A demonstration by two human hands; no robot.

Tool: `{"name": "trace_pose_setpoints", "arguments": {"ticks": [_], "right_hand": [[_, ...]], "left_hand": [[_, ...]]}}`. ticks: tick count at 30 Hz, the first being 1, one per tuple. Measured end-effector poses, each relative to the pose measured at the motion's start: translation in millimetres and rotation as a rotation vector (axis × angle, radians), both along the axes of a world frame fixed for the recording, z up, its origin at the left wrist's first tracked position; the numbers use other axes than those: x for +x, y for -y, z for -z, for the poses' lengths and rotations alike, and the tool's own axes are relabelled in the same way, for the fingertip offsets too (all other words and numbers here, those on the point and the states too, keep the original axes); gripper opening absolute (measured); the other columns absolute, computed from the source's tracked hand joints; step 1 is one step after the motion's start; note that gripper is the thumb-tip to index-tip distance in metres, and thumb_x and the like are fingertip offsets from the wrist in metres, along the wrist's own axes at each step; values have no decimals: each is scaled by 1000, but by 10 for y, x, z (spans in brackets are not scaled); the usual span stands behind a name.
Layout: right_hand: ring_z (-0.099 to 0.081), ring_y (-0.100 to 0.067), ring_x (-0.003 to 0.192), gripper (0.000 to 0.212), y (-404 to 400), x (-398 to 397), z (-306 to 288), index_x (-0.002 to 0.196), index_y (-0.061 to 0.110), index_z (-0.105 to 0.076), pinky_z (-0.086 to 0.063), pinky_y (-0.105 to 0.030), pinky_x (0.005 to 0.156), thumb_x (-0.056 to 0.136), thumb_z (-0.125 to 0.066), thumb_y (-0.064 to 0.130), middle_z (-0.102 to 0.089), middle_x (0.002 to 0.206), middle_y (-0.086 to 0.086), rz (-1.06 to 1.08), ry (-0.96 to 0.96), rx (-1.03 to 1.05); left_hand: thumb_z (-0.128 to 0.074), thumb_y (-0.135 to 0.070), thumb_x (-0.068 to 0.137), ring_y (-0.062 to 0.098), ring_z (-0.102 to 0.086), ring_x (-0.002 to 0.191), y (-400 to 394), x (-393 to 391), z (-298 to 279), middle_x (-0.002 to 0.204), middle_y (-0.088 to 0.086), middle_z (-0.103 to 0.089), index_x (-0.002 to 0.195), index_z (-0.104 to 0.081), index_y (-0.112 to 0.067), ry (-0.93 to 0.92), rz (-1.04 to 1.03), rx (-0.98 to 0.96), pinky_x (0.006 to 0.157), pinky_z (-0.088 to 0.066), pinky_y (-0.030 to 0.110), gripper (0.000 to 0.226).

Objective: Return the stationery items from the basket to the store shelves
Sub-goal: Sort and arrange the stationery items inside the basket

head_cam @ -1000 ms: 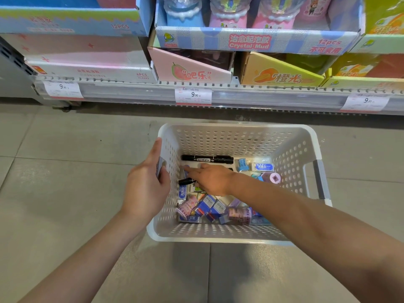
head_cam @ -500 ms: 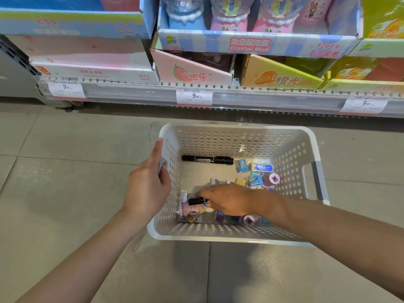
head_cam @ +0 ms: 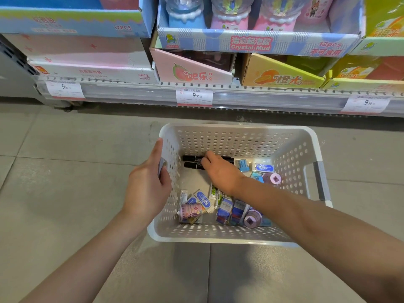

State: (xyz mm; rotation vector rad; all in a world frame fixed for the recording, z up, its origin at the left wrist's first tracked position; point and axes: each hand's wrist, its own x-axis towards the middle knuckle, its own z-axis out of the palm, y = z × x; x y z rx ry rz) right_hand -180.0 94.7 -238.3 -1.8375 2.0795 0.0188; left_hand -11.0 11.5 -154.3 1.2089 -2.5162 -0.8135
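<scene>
The right hand (head_cam: 220, 171) reaches into the white perforated plastic basket (head_cam: 240, 136), its fingers curled down over two black marker pens (head_cam: 193, 162) that lie side by side against the far wall; whether it has closed on one or both I cannot tell, since the palm hides the middle of them. The left hand (head_cam: 148, 184) grips the basket's left handle, thumb along the outer rim, steadying it above the grey tiled floor (head_cam: 65, 171).

The step in hand looks like gathering the markers. Next, the fingers must close round the barrels and lift them clear of the wall.

Small boxed erasers (head_cam: 264, 167), purple tape rolls (head_cam: 252, 218) and wrapped packets (head_cam: 192, 209) remain in the basket. The store shelf (head_cam: 262, 97) ahead carries boxes of crystal mud (head_cam: 251, 43), not pens, so the markers' place probably lies elsewhere.
</scene>
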Motion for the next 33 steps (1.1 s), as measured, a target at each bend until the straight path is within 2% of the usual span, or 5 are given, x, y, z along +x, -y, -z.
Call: {"name": "trace_pose_setpoints", "arguments": {"ticks": [6, 11, 18, 22, 33], "right_hand": [[-52, -32, 108, 36, 42, -18, 100, 120, -1, -53, -49, -39, 77, 84, -52, -3, -53, 118, -17, -15, -146, -38], [-64, -23, 65, 39, 69, -31, 154, 80, 10, -71, -52, -29, 57, 45, -87, 7, -66, 74, -6, 14, -217, -88], [-61, -24, 56, 38, -99, -174, 49, 89, 9, -63, -42, -28, 39, 56, -82, 7, -62, 80, -7, 19, -220, 9], [-65, -29, 82, 22, -117, -254, 33, 114, 7, -55, -38, -30, 53, 94, -51, 13, -58, 108, -9, -13, -216, 81], [-47, -32, 121, 54, -513, -453, -268, 141, 14, -29, -45, -40, 91, 94, -48, 30, -42, 135, -11, 366, -271, 499]], "left_hand": [[-50, -2, 90, 11, -33, 39, 0, -4, -8, 50, 2, -43, 146, -28, -12, -5, -9, 21, 42, -26, 24, 61], [-52, -2, 89, 7, -31, 39, 2, -2, -11, 48, -5, -36, 145, -31, -12, -5, -24, 35, 42, -23, 19, 61], [-50, -4, 91, 9, -36, 41, -14, -2, -8, 51, 1, -45, 147, -28, -18, -26, -53, 53, 44, -27, 19, 62], [-50, -5, 91, 7, -33, 41, -16, -9, -11, 49, -6, -35, 146, -28, -19, -25, -62, 60, 44, -25, 17, 61], [-49, -6, 92, 8, -35, 41, -15, 0, 2, 51, 1, -44, 147, -26, -22, -54, -60, 92, 39, -33, 17, 62]]}}
